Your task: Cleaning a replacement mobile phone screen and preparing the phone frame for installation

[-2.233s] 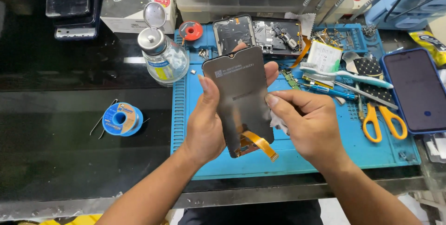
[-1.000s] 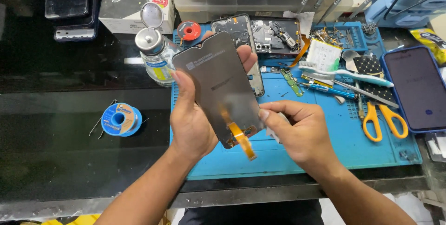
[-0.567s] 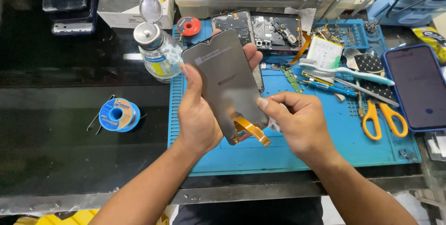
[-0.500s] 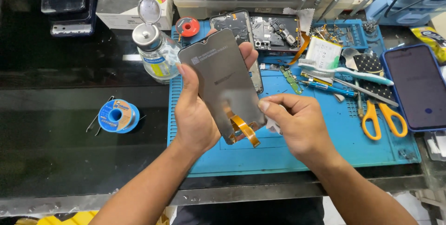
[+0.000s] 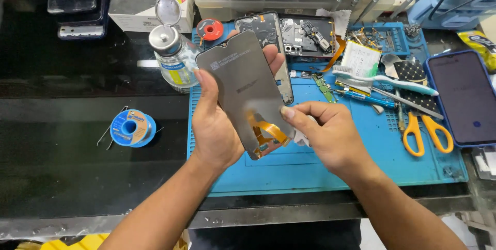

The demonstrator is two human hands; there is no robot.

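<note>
My left hand (image 5: 214, 126) holds a dark phone screen panel (image 5: 240, 82) upright over the blue work mat (image 5: 361, 162), its back side toward me. An orange flex cable (image 5: 266, 130) curls from the panel's lower part. My right hand (image 5: 328, 136) pinches a small white cloth (image 5: 301, 137) against the panel's lower right edge, thumb on the panel. Behind the panel lies an opened phone frame (image 5: 274, 48) with its inner parts showing.
A glass bottle with an open metal cap (image 5: 170, 56) stands at the mat's left edge. A blue solder spool (image 5: 132, 127) lies on the black table. Orange-handled scissors (image 5: 426, 131), a toothbrush (image 5: 382, 78), a blue-cased phone (image 5: 465, 100) and a red tape roll (image 5: 210, 29) sit around.
The panel has stayed in my left hand, tilting slightly. My right hand has shifted along the panel's lower right edge near the flex cable, with the white cloth now showing in it.
</note>
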